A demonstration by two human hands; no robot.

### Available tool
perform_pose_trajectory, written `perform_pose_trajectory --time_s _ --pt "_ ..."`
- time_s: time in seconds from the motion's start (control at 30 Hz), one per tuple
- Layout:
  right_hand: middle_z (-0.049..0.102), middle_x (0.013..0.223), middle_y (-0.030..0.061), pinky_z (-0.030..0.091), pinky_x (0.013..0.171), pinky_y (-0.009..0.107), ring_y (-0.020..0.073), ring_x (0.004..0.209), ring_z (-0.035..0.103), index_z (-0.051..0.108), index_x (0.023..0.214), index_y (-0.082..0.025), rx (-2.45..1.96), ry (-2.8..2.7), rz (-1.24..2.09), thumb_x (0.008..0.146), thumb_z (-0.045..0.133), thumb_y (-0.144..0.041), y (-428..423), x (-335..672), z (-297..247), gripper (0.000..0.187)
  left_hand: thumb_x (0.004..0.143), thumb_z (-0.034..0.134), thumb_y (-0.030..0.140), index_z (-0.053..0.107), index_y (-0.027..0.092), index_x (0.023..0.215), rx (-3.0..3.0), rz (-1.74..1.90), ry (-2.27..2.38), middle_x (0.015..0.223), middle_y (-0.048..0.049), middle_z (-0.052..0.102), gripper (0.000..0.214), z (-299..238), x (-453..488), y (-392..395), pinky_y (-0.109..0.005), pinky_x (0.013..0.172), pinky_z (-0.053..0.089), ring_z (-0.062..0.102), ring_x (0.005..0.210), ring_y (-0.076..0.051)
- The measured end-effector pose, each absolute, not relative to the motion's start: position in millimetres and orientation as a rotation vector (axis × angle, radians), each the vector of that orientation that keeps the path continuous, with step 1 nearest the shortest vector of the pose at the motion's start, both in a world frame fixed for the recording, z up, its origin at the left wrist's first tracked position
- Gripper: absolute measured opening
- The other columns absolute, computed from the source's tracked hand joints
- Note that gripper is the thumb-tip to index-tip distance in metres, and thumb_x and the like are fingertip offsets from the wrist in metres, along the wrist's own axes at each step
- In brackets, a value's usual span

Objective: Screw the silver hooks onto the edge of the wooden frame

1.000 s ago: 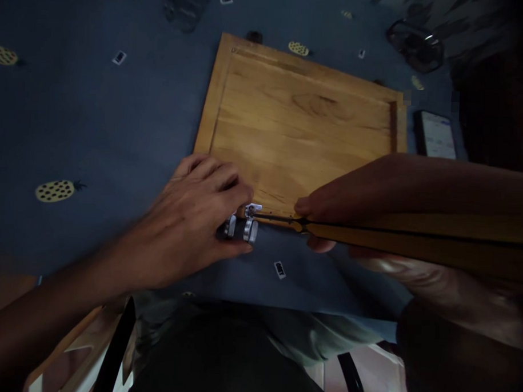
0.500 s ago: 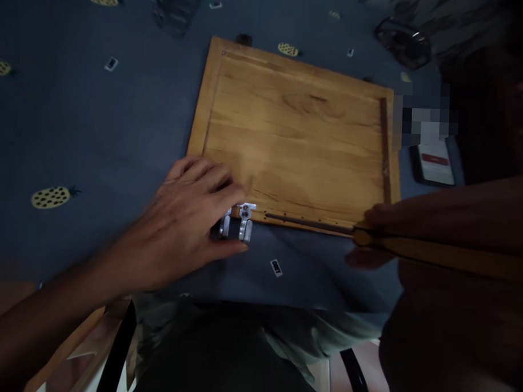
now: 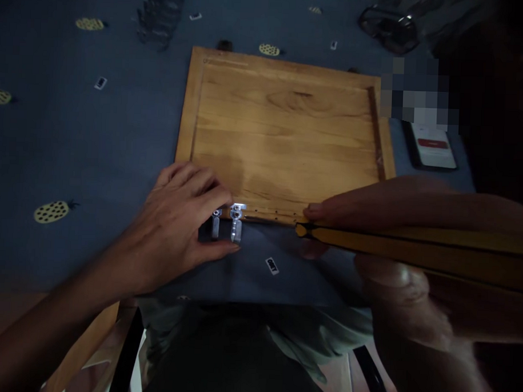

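A framed wooden panel (image 3: 285, 128) lies on the table, with small dark holes along its near edge. At that edge sits a silver metal hinge (image 3: 237, 215) with two prongs pointing towards me and cross-head screws showing. My left hand (image 3: 179, 221) grips it, fingers over the panel and thumb below the prongs. My right hand (image 3: 384, 240) is closed around the yellow-and-black handle of a screwdriver (image 3: 354, 239). The thin shaft points left along the near edge, its tip close to the hinge; whether it touches a screw I cannot tell.
A blue cloth (image 3: 96, 139) with pineapple prints covers the table. A phone (image 3: 435, 148) lies right of the panel, and dark-framed glasses (image 3: 389, 30) are at the back right. A dark, see-through item (image 3: 158, 15) stands at the back left. My lap is below the near edge.
My right hand has moved left with the screwdriver, bringing its handle closer to the hinge. My left hand keeps its grip. The view has shifted slightly.
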State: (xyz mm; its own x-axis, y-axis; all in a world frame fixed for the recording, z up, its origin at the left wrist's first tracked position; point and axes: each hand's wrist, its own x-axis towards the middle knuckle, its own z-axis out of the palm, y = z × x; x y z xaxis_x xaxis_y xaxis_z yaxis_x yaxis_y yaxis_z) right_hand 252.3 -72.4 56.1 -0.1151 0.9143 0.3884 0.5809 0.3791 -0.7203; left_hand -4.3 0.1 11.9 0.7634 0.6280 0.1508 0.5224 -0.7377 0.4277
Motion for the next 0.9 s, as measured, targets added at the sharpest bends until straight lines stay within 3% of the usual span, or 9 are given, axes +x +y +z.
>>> perform_pose_trajectory --time_s 0.1,0.3,0.6,0.9 --pt "0.080 0.097 0.0003 0.062 0.056 0.028 0.0140 0.070 0.075 0.078 0.114 -0.029 -1.263 -1.847 0.519 0.100 0.075 -0.041 -70.4 250.0 55.6 0.019 0.088 0.088 0.041 0.066 0.020 0.108 2.593 0.438 0.876 0.111 -0.0059 0.069 0.037 11.9 -4.1 -0.3 -0.049 0.101 0.045 0.061 0.109 -0.030" --pt "0.081 0.094 0.0007 0.057 0.054 0.029 0.0163 0.072 0.077 0.080 0.105 -0.026 -1.265 -1.770 0.446 0.091 0.079 -0.029 -62.4 236.5 52.0 0.015 0.087 0.087 0.039 0.068 0.020 0.106 2.567 0.448 0.902 0.110 -0.0062 0.069 0.032 10.7 -3.3 -0.7 -0.049 0.102 0.047 0.062 0.109 -0.031" --pt "0.081 0.103 -0.0013 0.060 0.061 0.030 0.0152 0.075 0.076 0.080 0.117 -0.026 -1.139 -1.851 0.497 0.087 0.079 -0.014 -58.7 240.9 45.9 0.032 0.088 0.085 0.040 0.069 0.020 0.103 2.556 0.469 0.900 0.107 -0.0062 0.069 0.029 10.0 -2.4 -0.2 -0.052 0.100 0.048 0.063 0.108 -0.032" --pt "0.080 0.090 -0.0003 0.060 0.063 0.037 0.0219 0.070 0.075 0.078 0.109 -0.036 -1.237 -1.871 0.487 0.096 0.076 -0.039 -53.9 228.9 51.1 0.013 0.091 0.083 0.040 0.065 0.021 0.104 2.531 0.433 0.883 0.110 -0.0055 0.068 0.029 12.1 -4.2 -0.9 -0.051 0.101 0.047 0.062 0.110 -0.031"
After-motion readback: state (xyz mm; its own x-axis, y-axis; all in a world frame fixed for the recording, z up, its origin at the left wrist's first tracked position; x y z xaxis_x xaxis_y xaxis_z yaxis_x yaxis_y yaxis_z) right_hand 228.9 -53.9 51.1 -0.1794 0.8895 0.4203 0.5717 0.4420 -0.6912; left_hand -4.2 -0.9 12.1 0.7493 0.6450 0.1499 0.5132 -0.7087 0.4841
